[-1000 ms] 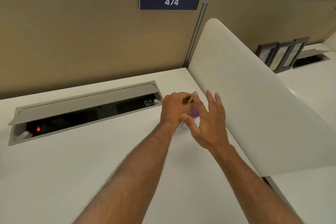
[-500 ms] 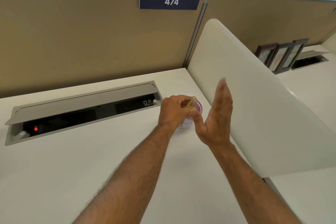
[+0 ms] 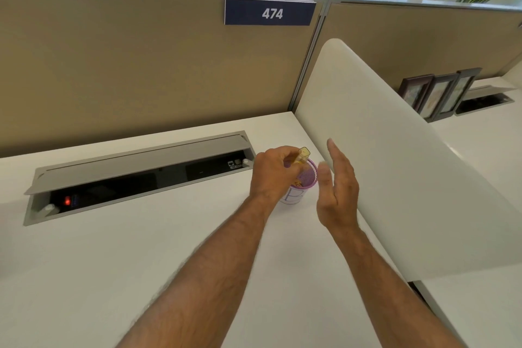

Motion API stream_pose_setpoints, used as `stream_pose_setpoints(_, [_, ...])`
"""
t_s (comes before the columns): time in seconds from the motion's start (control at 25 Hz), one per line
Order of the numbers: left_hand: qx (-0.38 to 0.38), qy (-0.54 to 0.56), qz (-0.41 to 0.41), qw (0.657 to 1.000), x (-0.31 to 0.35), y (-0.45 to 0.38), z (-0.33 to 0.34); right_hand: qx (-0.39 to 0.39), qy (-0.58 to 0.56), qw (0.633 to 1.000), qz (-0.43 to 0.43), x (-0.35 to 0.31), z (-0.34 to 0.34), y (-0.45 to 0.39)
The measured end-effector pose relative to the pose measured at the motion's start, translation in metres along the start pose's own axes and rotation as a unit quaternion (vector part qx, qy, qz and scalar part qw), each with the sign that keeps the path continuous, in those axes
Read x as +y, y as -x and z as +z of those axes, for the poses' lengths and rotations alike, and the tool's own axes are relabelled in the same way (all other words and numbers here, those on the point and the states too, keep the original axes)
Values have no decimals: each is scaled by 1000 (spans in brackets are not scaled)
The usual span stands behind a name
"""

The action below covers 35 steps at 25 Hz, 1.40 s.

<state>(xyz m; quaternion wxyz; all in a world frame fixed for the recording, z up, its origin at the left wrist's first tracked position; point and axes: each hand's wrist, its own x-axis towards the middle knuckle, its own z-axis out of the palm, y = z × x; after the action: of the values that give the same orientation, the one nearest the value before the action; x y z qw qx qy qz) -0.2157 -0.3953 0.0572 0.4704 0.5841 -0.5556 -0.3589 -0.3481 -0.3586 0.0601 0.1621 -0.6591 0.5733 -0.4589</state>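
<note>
A small purple mesh cup (image 3: 306, 179) with a white label on its front stands on the white desk (image 3: 118, 257) near the right divider. My left hand (image 3: 272, 172) pinches a yellow marker (image 3: 301, 157) whose capped end sticks up over the cup's rim; its lower end is hidden by my fingers and the cup. Just right of the cup, my right hand (image 3: 337, 189) is raised edge-on with straight fingers, holding nothing and apart from the cup.
An open grey cable tray (image 3: 135, 175) with a red light is sunk into the desk at the left. A white curved divider (image 3: 395, 164) rises right of my hands. Tan partition walls with a "474" sign (image 3: 269, 13) stand behind. Picture frames (image 3: 435, 93) lean on the neighbouring desk.
My right hand has drawn back from the cup and turned edge-on to its right. My left hand has stayed at the cup with the yellow marker, which now stands more upright.
</note>
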Motion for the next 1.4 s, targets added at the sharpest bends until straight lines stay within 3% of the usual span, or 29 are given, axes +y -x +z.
stream_pose_setpoints(0.16, [35,88,-3,996,9,10,-22,-24,-75,993,84,-15,1,-4])
stream_pose_setpoints(0.6, [147,303,-68,939,37,83,-116,-99,-119,988,-32,-123,16,23])
stream_pose_setpoints(0.76, [204,235,-33,950,38,126,-149,-121,-132,981,-71,-171,19,44])
stream_pose_setpoints(0.92, [216,155,-12,964,29,169,-181,-126,-131,976,-119,-211,27,65])
stream_pose_setpoints(1.12, [231,-35,59,970,10,221,-218,-181,-79,962,-190,-245,45,106])
stream_pose_setpoints(1.32, [269,-42,39,961,-5,260,-245,-230,-78,950,-196,-258,70,151])
stream_pose_setpoints(1.4, [268,-31,10,963,-16,275,-256,-221,-111,957,-153,-254,78,170])
